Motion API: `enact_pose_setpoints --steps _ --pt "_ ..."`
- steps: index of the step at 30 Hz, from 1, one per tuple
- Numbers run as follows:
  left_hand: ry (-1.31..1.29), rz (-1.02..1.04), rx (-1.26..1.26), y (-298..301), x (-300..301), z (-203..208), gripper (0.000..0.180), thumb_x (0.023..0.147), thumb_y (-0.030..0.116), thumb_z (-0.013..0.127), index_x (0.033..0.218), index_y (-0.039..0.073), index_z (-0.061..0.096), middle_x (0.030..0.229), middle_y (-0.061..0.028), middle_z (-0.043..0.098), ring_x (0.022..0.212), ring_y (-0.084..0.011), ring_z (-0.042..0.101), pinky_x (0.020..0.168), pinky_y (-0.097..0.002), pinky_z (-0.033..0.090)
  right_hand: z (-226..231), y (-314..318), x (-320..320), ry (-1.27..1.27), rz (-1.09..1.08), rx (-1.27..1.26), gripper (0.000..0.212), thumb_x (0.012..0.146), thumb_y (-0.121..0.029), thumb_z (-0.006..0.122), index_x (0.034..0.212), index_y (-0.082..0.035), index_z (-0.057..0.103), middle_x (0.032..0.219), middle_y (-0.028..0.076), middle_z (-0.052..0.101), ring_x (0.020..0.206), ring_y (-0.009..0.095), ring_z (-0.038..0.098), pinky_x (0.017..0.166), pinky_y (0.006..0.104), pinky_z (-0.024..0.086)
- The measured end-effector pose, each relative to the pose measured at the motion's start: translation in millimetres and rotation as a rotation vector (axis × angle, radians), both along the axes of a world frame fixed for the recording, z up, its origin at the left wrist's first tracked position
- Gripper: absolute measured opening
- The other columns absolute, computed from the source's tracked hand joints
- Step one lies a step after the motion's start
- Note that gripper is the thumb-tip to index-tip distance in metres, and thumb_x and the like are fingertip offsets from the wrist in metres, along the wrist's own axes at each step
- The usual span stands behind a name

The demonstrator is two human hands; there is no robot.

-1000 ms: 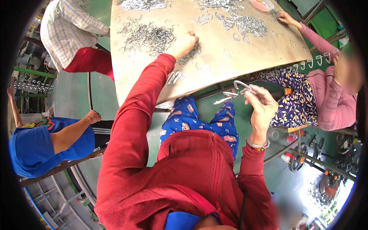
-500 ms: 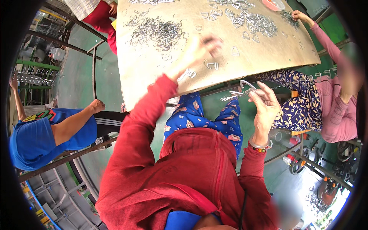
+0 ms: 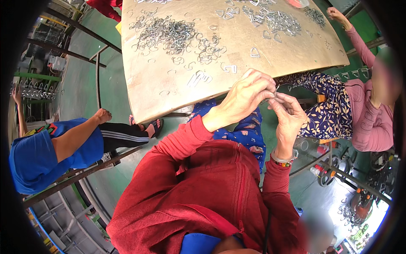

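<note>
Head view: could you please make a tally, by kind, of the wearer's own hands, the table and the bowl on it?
Wearer's left hand and right hand: 2
Table: 1
Bowl, partly cut off by the picture's edge: 1
Total: 4

The left hand (image 3: 245,95), knuckles uppermost, converged with the right hand (image 3: 290,120), each drawn into a pinch; the left forearm (image 3: 182,142) slanted inward while the right forearm (image 3: 277,180) extended nearly straight forward.
</note>
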State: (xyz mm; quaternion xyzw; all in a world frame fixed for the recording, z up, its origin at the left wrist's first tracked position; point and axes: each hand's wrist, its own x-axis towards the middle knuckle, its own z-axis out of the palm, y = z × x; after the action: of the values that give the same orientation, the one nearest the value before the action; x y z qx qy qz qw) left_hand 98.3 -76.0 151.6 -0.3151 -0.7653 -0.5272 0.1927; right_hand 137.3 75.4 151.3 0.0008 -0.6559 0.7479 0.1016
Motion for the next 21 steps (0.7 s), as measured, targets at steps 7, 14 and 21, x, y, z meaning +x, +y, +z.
enact_pose_setpoints --steps 7,14,21 --pt "-0.073 -0.023 -0.019 0.0 4.3 0.3 0.013 0.072 0.006 0.066 0.084 0.008 0.062 0.098 -0.0074 0.054 0.098 -0.0263 0.049 0.081 -0.0356 0.043 -5.3 5.6 1.5 -0.056 0.014 -0.010 0.022 0.074 0.011 0.065 0.095 0.007 0.060 0.088 0.013 0.065 0.079 0.016 0.064 0.070 0.0246 0.054" --pt "-0.038 -0.057 0.115 -3.1 6.6 -3.7 0.015 0.071 0.001 0.067 0.085 0.002 0.061 0.088 -0.0079 0.061 0.085 -0.0226 0.059 0.073 -0.0317 0.048 4.5 9.4 -0.4 -0.030 0.125 0.017 0.025 0.076 0.010 0.064 0.100 0.006 0.062 0.089 0.013 0.065 0.076 0.014 0.063 0.065 0.0224 0.052" --pt "-0.091 -0.043 0.166 -2.4 18.5 0.8 0.009 0.078 0.006 0.065 0.084 0.002 0.060 0.081 -0.0068 0.063 0.076 -0.0222 0.061 0.070 -0.0325 0.047 -52.5 42.8 -123.3 -0.107 -0.102 0.828 0.033 0.082 -0.029 0.063 0.098 0.001 0.066 0.081 0.017 0.064 0.067 0.025 0.060 0.063 0.0323 0.048"
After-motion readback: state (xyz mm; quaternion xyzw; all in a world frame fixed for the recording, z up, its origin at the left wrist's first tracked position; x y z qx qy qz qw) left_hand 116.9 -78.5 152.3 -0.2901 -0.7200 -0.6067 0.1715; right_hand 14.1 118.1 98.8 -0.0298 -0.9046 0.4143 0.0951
